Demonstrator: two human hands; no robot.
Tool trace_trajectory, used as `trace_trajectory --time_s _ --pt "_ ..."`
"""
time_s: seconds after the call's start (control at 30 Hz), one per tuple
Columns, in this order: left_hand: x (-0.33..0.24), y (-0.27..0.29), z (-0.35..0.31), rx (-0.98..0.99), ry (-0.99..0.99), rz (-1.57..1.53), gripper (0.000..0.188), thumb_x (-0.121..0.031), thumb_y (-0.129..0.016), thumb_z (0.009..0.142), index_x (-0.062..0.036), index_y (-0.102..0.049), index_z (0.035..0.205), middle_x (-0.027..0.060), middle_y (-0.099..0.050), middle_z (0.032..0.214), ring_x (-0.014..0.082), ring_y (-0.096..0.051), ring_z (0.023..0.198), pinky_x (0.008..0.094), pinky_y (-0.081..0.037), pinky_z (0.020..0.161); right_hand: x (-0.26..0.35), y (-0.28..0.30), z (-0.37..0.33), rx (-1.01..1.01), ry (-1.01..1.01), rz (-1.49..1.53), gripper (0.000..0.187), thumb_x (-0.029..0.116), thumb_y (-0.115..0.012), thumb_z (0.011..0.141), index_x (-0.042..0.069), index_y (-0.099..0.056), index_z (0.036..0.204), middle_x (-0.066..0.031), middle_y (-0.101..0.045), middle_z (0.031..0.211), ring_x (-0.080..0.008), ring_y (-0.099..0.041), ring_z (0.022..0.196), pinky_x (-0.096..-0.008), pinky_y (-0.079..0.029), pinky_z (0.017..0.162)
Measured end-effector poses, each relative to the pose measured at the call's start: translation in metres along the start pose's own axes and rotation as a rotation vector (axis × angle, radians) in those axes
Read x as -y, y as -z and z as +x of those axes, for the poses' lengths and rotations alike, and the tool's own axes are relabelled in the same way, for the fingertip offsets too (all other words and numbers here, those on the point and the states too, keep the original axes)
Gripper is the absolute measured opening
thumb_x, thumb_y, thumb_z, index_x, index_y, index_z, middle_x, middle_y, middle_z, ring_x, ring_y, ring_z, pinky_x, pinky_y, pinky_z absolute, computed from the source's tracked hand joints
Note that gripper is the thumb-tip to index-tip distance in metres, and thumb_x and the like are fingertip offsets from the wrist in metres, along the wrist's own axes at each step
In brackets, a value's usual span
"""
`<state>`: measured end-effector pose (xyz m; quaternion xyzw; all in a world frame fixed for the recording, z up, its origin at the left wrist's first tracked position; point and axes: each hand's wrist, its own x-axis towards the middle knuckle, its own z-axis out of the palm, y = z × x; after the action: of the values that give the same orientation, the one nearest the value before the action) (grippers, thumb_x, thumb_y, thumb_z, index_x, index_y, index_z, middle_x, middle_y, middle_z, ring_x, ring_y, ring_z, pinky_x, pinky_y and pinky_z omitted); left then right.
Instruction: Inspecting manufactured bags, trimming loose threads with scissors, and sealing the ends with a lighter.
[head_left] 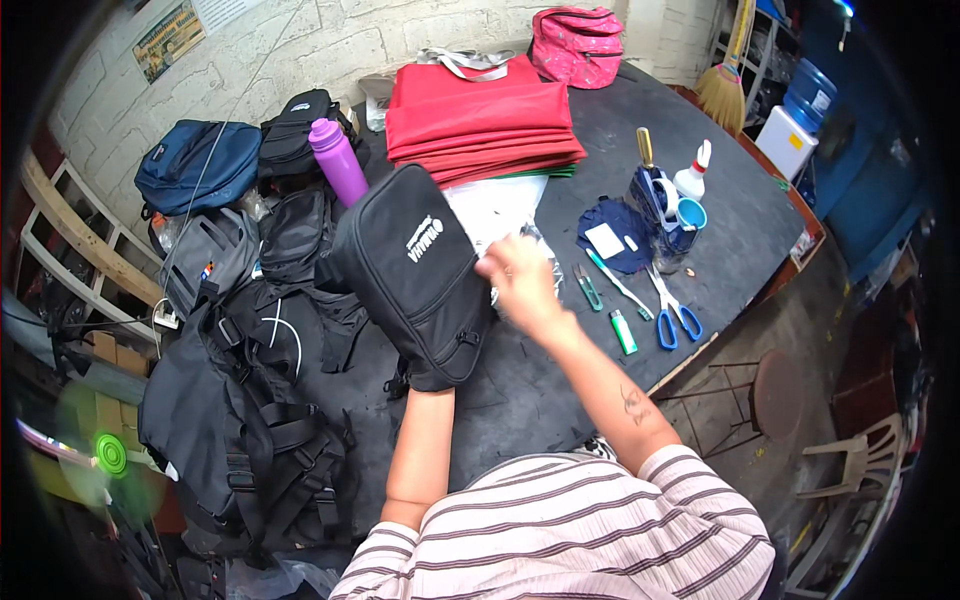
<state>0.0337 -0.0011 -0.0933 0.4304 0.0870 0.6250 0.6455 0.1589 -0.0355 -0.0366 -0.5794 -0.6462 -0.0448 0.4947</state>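
Note:
A black sling bag [408,265] with white lettering and a front zip is held up over the dark table. My left forearm [418,450] rises to the bag's lower end. The left hand is hidden behind or inside the bag and holds it up; its fingers do not show. At the bag's right edge is my right hand [525,285], a little blurred, with thumb and fingers drawn together in a pinch. What lies between those fingertips, if anything, is too small to make out. Behind this hand lies clear plastic wrapping [548,262].
Black bags and straps [245,420], a grey bag [212,255] and a purple bottle [338,160] crowd the left. Folded red fabric [480,125] is stacked ahead. On the right are blue-handled scissors [668,308], thread snips [588,290], a toothbrush [615,280] and a green lighter [623,332].

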Motion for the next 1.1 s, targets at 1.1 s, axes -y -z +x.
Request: trace_trajectory --time_s 1.1 --pt "-0.004 0.046 -0.019 0.201 0.276 -0.827 0.06 -0.048 -0.026 0.093 -0.0106 -0.023 0.14 0.0103 -0.022 0.145 0.0313 -0.024 0.131 0.0455 -0.021 0.108 -0.177 0.055 -0.065 0.295 -0.678 -0.861 0.038 0.029 -0.069 0.071 0.004 -0.056 0.096 -0.0175 -0.055 0.098 -0.0334 -0.061 0.084 -0.0421 -0.05 0.069"
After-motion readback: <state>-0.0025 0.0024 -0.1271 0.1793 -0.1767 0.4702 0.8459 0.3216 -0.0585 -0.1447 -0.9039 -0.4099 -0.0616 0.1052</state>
